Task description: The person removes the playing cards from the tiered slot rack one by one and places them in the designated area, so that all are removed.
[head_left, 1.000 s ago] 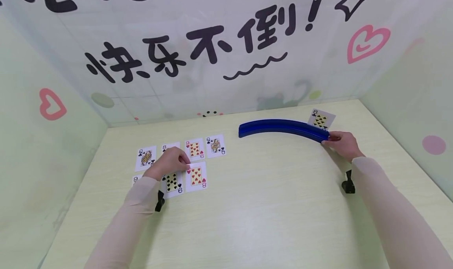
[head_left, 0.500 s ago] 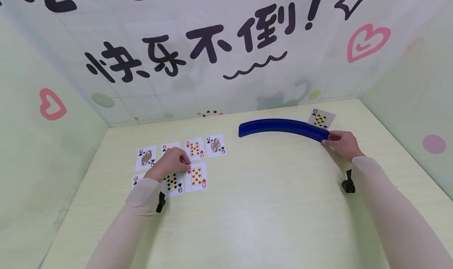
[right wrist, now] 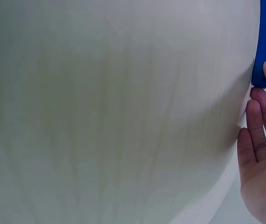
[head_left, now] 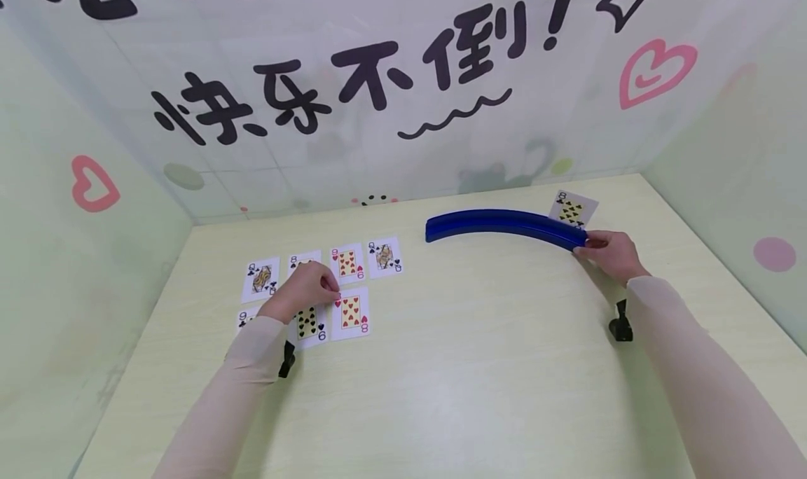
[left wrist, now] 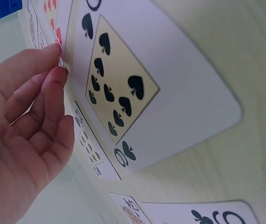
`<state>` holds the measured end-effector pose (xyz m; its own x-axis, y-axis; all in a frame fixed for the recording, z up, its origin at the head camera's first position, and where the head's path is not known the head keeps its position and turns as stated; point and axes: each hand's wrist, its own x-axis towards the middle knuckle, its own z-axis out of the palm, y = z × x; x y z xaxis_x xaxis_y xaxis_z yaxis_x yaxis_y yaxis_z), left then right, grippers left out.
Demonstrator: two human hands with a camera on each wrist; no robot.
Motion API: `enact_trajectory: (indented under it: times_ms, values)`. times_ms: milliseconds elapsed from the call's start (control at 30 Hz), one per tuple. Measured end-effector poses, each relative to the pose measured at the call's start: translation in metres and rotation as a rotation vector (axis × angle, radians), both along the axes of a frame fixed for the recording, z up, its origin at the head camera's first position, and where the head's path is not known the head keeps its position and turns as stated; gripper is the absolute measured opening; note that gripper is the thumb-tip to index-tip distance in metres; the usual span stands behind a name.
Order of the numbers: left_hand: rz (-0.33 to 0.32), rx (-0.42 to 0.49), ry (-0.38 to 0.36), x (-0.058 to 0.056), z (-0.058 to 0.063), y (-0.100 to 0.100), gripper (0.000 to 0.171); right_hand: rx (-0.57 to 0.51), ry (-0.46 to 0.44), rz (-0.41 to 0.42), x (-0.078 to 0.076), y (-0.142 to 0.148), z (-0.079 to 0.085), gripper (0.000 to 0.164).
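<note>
My left hand (head_left: 301,288) pinches the upper left corner of the eight of hearts playing card (head_left: 350,314) between thumb and index finger; the card lies on the table. Close beside it is the nine of spades (left wrist: 119,93), large in the left wrist view and partly covered by my hand in the head view. At the far right, my right hand (head_left: 611,258) grips the right end of a long, curved blue card holder (head_left: 492,221), the thumb on its near face in the right wrist view. An eight of clubs (head_left: 572,210) leans at an angle behind that end.
More cards lie face up at the left: a queen of clubs (head_left: 261,280), a nine of hearts (head_left: 347,262), a queen of spades (head_left: 384,257) and others partly under my left hand. White printed walls enclose the pale table (head_left: 454,374) at the back and sides.
Both hands stay almost where they were, with the same holds. The whole head view shifts only very slightly; the cards and the card holder keep their places.
</note>
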<state>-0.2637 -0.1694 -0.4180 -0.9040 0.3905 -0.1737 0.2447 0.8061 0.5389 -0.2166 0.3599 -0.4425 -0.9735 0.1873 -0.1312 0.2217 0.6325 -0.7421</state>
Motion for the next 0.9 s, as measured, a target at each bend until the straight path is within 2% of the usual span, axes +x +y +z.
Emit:
enact_trajectory:
  times_ms: [367,533,700,900]
  values:
    - [0.005,-0.026,-0.009,0.001,0.004,0.002,0.004,-0.001,-0.023,-0.007,0.001,-0.002,0.005,0.060]
    - [-0.009,-0.019,0.032,0.002,0.013,0.009,0.007,-0.003,-0.037,0.000,0.002,-0.005,0.009,0.061]
    - [-0.053,0.022,0.086,0.002,0.027,0.026,0.010,-0.002,-0.042,0.003,0.003,-0.005,0.010,0.062]
    - [-0.083,0.088,0.106,-0.003,0.040,0.060,0.015,-0.006,-0.035,-0.002,0.003,-0.005,0.009,0.061]
